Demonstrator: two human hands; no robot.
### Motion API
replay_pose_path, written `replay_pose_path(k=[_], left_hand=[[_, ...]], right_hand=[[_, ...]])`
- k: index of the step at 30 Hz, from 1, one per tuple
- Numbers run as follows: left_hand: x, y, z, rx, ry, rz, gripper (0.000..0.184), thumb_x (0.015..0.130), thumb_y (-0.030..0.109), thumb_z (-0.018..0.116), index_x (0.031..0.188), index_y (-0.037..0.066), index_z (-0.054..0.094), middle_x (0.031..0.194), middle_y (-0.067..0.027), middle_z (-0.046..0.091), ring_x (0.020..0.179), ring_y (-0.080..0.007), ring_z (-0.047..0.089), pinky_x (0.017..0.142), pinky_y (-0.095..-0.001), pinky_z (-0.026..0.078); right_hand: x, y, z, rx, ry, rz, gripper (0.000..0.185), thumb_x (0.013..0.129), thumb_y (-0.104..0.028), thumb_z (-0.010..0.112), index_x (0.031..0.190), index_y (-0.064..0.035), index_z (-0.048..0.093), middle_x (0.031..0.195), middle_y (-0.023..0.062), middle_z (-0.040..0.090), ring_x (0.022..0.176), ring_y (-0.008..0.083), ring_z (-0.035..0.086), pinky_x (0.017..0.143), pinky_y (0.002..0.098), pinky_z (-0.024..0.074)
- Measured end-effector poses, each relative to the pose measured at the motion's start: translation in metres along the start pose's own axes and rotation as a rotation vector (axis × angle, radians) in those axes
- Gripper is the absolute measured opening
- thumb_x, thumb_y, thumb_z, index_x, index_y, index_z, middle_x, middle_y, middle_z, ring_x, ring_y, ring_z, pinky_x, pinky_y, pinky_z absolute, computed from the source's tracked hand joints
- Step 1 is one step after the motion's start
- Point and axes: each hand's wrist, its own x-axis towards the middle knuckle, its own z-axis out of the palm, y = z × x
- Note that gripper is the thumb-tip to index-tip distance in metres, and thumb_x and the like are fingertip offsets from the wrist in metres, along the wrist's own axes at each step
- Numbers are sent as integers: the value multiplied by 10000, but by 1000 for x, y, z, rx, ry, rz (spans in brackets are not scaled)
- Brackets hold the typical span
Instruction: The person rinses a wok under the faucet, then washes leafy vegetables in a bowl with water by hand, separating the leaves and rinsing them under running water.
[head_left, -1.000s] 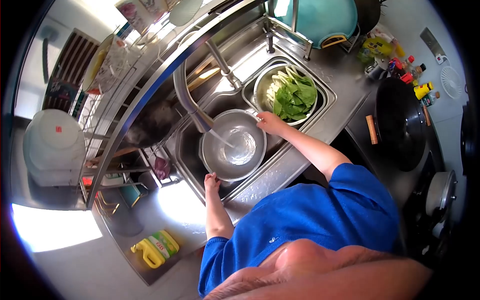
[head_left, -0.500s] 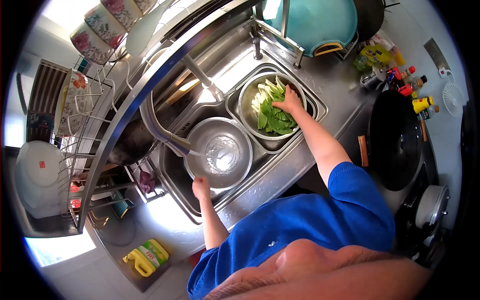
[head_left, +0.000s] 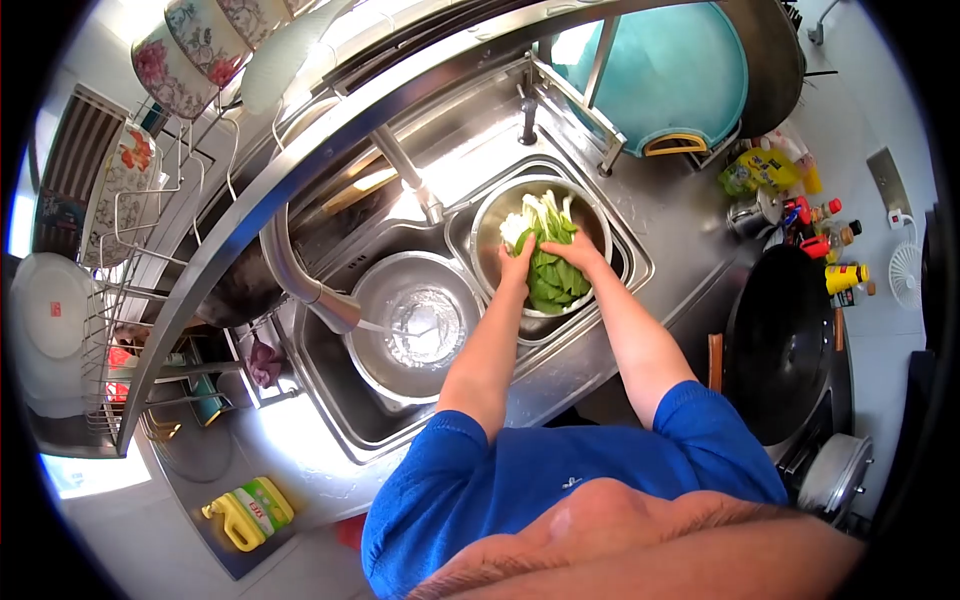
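In the head view, a bunch of leafy greens (head_left: 556, 285) with white stalks sits in a metal bowl (head_left: 487, 228) over the right sink basin. My left hand (head_left: 514, 266) presses against the left side of the bunch. From the right, my right hand (head_left: 578, 252) is wrapped round the same leaves, thumb toward the left hand. The bunch is gripped between both hands, and some fingertips are hidden in the leaves. A second metal bowl (head_left: 365, 345) stands in the left basin, with water running into it from the faucet (head_left: 338, 311).
A metal shelf frame (head_left: 215, 225) arches over the sink. Left of it is a dish rack (head_left: 135, 215) with bowls and plates. A yellow detergent jug (head_left: 248, 513) stands at lower left. To the right are a black wok (head_left: 775, 345), several sauce bottles and a teal cutting board (head_left: 665, 75).
My left hand has moved from beside the left bowl to the greens in the right bowl. My right hand stays on the greens, which are now gathered closer together. The view has shifted slightly.
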Motion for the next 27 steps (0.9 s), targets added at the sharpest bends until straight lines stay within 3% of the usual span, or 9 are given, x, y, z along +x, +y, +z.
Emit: replay_pose_path(k=[3, 7, 10, 13, 17, 18, 23, 25, 27], left_hand=[[10, -9, -9, -461, -454, -17, 704, 705, 256, 724, 1255, 38, 341, 1149, -118, 485, 1009, -224, 504, 803, -353, 445], [2, 0, -20, -484, -571, -80, 642, 731, 214, 692, 1255, 60, 356, 1132, -95, 502, 970, -212, 522, 792, -323, 448], [-25, 31, -38, -518, -682, 22, 580, 732, 184, 681, 1217, 34, 399, 1085, -94, 528, 943, -199, 535, 778, -307, 452], [-37, 39, -84, -426, -647, 99, 478, 753, 149, 643, 1171, 19, 450, 1042, -90, 552, 896, -193, 555, 755, -294, 462], [-37, 12, -184, -410, -547, 8, 497, 800, 125, 566, 1248, 20, 379, 1157, -118, 503, 1018, -225, 521, 837, -324, 448], [-28, -8, -210, -410, -481, -39, 543, 809, 226, 578, 1271, 39, 361, 1141, -116, 523, 976, -240, 550, 824, -339, 463], [-28, -48, -289, -439, -234, -175, 530, 813, 174, 582, 1281, 58, 361, 1180, -105, 495, 1035, -231, 513, 845, -324, 442], [-23, -64, -304, -380, -201, -1, 665, 810, 205, 600, 1349, 79, 231, 1256, -112, 423, 1095, -242, 467, 855, -336, 431], [-25, -64, -303, -336, -78, -85, 746, 801, 215, 615, 1368, 93, 145, 1291, -115, 377, 1118, -250, 443, 863, -346, 423]], right_hand=[[-23, -11, 18, 413, -124, 198, 467, 760, -185, 662, 1170, -51, 483, 1036, 74, 585, 909, 160, 563, 762, 287, 455], [-42, -35, 23, 388, -68, 71, 427, 751, -163, 667, 1125, -24, 512, 1008, 69, 594, 878, 150, 572, 746, 269, 461], [-69, -71, 32, 413, -14, -1, 412, 743, -144, 670, 1102, -2, 523, 1001, 73, 595, 872, 144, 574, 743, 255, 466], [-90, -84, 62, 291, -24, -132, 463, 719, -175, 689, 1109, 5, 514, 1014, 88, 593, 896, 164, 573, 774, 268, 464], [-115, -96, 135, 172, -31, -225, 627, 657, -266, 727, 1168, -4, 474, 1056, 132, 577, 973, 220, 547, 858, 297, 424], [-108, -80, 159, 148, -49, -312, 660, 648, -291, 729, 1181, -6, 463, 1070, 143, 571, 987, 233, 540, 874, 298, 413], [-88, -47, 241, -94, -300, -7, 914, 546, -416, 751, 1237, 45, 371, 1132, 231, 510, 1068, 313, 498, 926, 327, 383], [-77, -28, 263, -263, -325, 0, 969, 549, -445, 739, 1259, 65, 321, 1158, 243, 488, 1081, 325, 486, 927, 336, 384], [-75, -29, 267, -569, -438, 29, 1107, 552, -517, 709, 1302, 106, 185, 1236, 273, 411, 1120, 352, 448, 938, 360, 373]])
